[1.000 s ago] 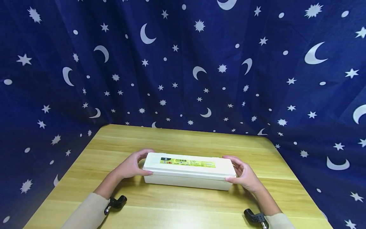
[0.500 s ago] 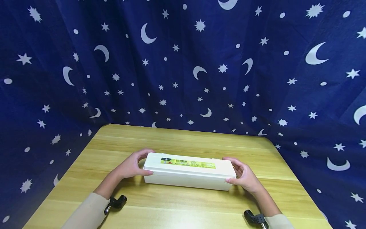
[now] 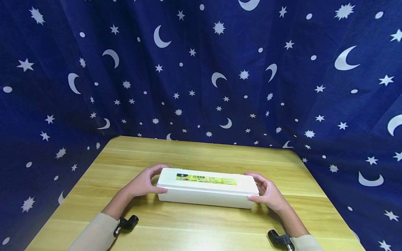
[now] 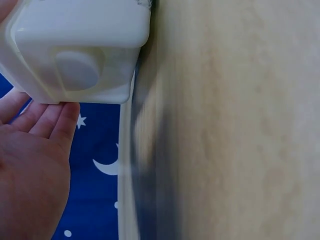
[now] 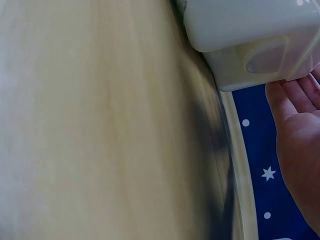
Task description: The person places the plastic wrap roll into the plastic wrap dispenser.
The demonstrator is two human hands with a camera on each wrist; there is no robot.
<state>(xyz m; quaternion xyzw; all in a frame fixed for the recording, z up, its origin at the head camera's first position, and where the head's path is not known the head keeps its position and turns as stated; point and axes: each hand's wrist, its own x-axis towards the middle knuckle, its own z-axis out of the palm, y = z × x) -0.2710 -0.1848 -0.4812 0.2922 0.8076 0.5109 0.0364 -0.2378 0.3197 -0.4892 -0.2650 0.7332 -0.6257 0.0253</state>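
A long white cling film box (image 3: pixel 204 198) with its lid down lies across the middle of the table. A yellow-green label (image 3: pixel 205 179) with a black corner runs along its top. My left hand (image 3: pixel 145 182) grips the left end, thumb on the front face and fingers round to the back. At the other end, my right hand (image 3: pixel 269 194) grips the box the same way. Both wrist views show a box end with a round recessed part (image 4: pixel 77 70), and fingers against the back edge. The inside of the box is hidden.
The light wood-grain table (image 3: pixel 188 226) reaches back to a dark blue curtain (image 3: pixel 201 87) with moons and stars, which also hangs along both sides. Black camera mounts sit at the left wrist (image 3: pixel 127 223) and right wrist (image 3: pixel 281 240), low over the tabletop.
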